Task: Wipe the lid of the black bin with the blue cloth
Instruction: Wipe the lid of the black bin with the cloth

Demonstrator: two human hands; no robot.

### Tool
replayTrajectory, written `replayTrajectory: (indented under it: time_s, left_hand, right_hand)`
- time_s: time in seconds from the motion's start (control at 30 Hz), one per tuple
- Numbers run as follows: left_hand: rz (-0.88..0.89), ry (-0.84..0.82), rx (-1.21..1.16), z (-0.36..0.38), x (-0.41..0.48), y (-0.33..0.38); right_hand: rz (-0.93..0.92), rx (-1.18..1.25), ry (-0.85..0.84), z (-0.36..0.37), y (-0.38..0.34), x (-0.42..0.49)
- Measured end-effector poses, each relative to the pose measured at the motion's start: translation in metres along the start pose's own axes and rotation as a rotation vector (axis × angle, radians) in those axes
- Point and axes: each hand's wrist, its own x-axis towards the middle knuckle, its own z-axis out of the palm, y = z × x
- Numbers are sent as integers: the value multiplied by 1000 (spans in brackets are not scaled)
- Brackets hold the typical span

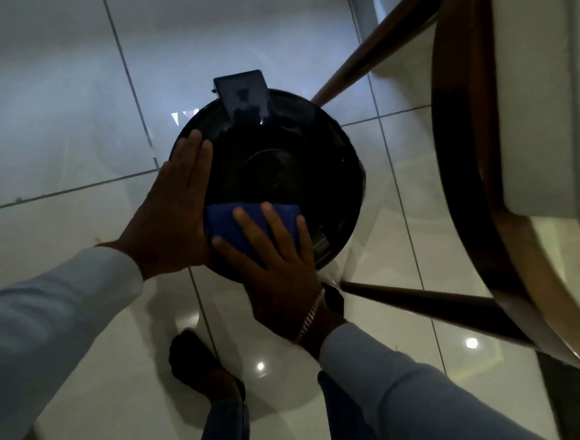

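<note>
A round black bin stands on the tiled floor below me, its glossy lid [278, 165] facing up with a hinge block at the far edge. A folded blue cloth [223, 224] lies on the near part of the lid. My right hand [274, 265] presses flat on the cloth, fingers spread over it. My left hand [174, 207] rests flat against the lid's left rim, fingers straight and together, holding nothing.
A wooden chair [463, 159] with a pale seat stands close on the right, its legs reaching toward the bin. My foot in a dark shoe [195, 364] is on the shiny white floor tiles [52, 133] just behind the bin.
</note>
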Motion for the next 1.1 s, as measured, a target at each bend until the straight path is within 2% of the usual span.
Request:
replayTrajectory:
  time_s: [0.13, 0.23, 0.33, 0.43, 0.5, 0.77, 0.87, 1.0, 1.1]
  left_hand:
    - [-10, -78, 38, -2, -3, 1]
    - [-22, -102, 29, -1, -1, 0]
    - [-40, -114, 23, 1, 1, -1]
    - [-54, -119, 13, 1, 0, 0]
    - [-57, -126, -6, 2, 1, 0]
    - [-68, -113, -23, 0, 1, 2]
    - [-80, -120, -7, -1, 2, 3]
    - [-89, -120, -7, -1, 3, 4]
    - [-107, -113, 10, -5, 3, 9]
  right_hand:
    - [-204, -130, 94, 3, 43, -29]
    - [-221, -148, 100, 0, 64, -31]
    - [-75, -49, 109, -8, 76, -32]
    - [228, 177, 149, -21, 86, -23]
    - [351, 253, 188, -30, 90, -9]
    - [496, 341, 224, -64, 115, 82]
    - [576, 301, 189, -63, 110, 68]
    - [706, 149, 253, -54, 82, 36]
    - [865, 269, 319, -56, 50, 13]
